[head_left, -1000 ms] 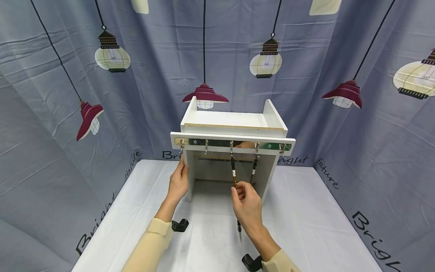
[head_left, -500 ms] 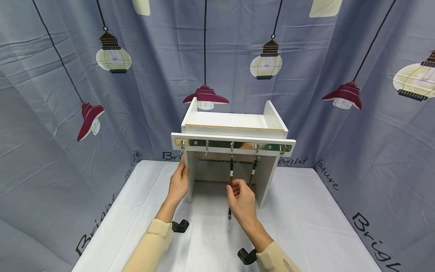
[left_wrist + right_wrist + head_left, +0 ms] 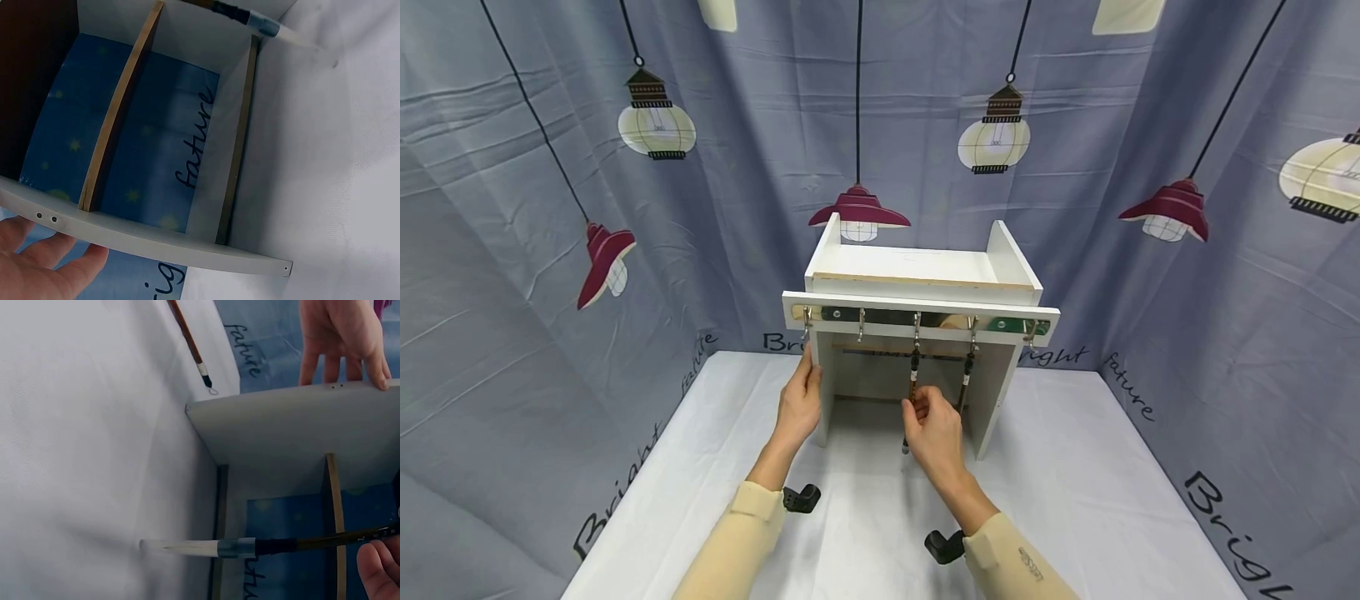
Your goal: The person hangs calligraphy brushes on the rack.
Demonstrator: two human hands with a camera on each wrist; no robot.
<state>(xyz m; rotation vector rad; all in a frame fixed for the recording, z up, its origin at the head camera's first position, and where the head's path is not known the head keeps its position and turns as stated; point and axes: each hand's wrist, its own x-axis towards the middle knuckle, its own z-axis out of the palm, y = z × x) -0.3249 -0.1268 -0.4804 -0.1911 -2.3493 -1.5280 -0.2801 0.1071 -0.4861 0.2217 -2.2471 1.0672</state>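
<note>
Rests straight fingers of the left hand (image 3: 797, 407) against a side panel (image 3: 823, 400) of a white shelf unit (image 3: 921, 292). Near this hand, past the panel, has a loop-ended brush (image 3: 189, 341). To this hand's right, has an open-topped tray (image 3: 917, 264) above and an open-fronted compartment (image 3: 876, 379) below, crossed inside by slats (image 3: 116, 119). Pinches a long brush (image 3: 272, 546), tip down, in curled fingers of the right hand (image 3: 936, 433), before that compartment and under the middle hook (image 3: 917, 327); cannot tell if looped on. Just up and right of this hand, has another brush (image 3: 966, 381) below the next hook (image 3: 973, 329).
</note>
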